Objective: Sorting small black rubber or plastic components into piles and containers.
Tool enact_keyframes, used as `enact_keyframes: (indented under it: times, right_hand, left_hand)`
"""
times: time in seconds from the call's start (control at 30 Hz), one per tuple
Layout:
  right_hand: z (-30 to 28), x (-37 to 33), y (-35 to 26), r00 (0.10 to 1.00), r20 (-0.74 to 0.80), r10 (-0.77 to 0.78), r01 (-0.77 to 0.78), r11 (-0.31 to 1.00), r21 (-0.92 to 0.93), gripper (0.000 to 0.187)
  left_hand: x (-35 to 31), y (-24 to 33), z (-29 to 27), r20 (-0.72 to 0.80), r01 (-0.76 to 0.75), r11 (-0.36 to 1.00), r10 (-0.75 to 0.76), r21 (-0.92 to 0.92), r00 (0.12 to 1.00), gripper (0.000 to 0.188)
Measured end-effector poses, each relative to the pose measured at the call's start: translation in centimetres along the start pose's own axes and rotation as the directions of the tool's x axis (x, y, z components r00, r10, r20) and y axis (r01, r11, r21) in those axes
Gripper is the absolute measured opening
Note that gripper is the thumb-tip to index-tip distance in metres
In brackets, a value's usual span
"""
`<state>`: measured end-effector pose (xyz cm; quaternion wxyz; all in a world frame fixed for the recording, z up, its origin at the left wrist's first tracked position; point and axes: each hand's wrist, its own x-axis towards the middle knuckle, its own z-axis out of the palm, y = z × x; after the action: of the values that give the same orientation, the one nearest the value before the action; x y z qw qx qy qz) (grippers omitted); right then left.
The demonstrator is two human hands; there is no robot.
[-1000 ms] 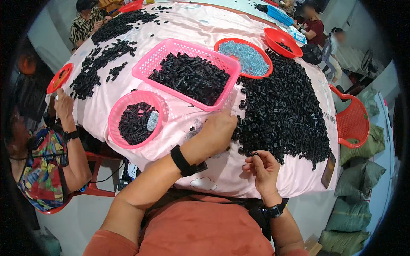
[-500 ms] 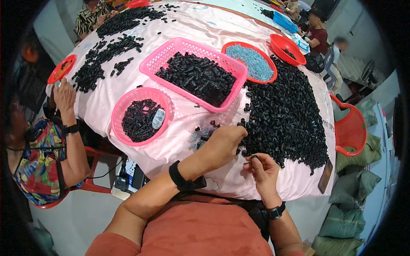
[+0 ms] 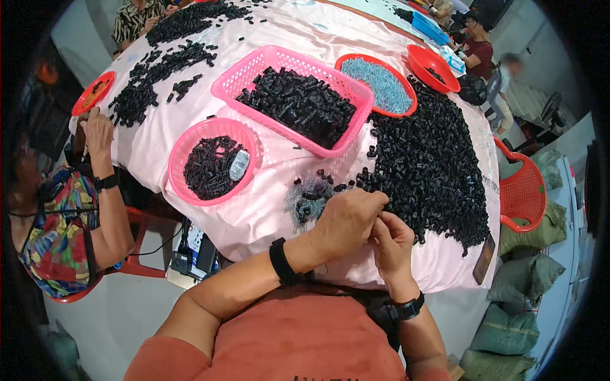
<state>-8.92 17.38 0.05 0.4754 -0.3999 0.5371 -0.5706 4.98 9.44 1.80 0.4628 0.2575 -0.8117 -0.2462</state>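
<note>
My left hand (image 3: pixel 349 219) is closed in a pinch at the near edge of the large heap of small black tube-like pieces (image 3: pixel 432 165). Right against its fingertips, my right hand (image 3: pixel 394 244) pinches a small black piece, which the fingers now mostly hide. What the left fingers hold is hidden too. Beside my left hand lies a small pile of clear bluish bits (image 3: pixel 305 203) mixed with black and dark reddish pieces. Farther off stand a round pink basket (image 3: pixel 176 166) of thin black pieces with a pale packet (image 3: pixel 239 166) and a rectangular pink basket (image 3: pixel 222 86) of black pieces.
A red bowl (image 3: pixel 413 103) holds clear bluish bits; another red bowl (image 3: pixel 434 58) stands behind. More black pieces (image 3: pixel 136 95) lie far left. A phone (image 3: pixel 484 259) rests at the table's right edge. Beyond are a red chair (image 3: pixel 524 190), sacks (image 3: pixel 508 333) and a co-worker (image 3: pixel 70 232) at left.
My hands have come together at the fingertips, the left moving right and the right moving up. The small black piece in my right fingers is now mostly covered. The view has shifted slightly.
</note>
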Motion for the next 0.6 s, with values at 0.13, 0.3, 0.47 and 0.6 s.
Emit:
enact_keyframes:
  times: [0.13, 0.3, 0.47, 0.6]
  right_hand:
    - [-0.1, 0.0, -0.3, 0.998, -0.023, 0.061, -0.057, 0.986, 0.156, 0.021]
    - [-0.4, 0.0, -0.4, 0.992, -0.011, 0.123, -0.117, 0.964, 0.237, 0.019]
    - [-0.4, 0.1, -0.8, 0.981, -0.012, 0.192, -0.178, 0.929, 0.325, 0.019]
    - [-0.7, 0.0, -1.5, 0.974, 0.0, 0.227, -0.211, 0.906, 0.367, 0.017]
  left_hand:
    - [-0.1, 0.4, 0.0, 0.031, 0.014, 1.0, -0.013, -0.019, 0.999, 0.027]
    - [-0.2, 0.1, 0.7, 0.047, 0.007, 0.999, -0.006, -0.031, 0.999, 0.029]
    - [-0.2, 0.6, 0.5, 0.005, 0.01, 0.995, -0.009, -0.101, 1.0, 0.024]
    - [-0.2, 0.6, 0.5, 0.06, 0.024, 0.993, -0.017, -0.118, 0.998, 0.021]
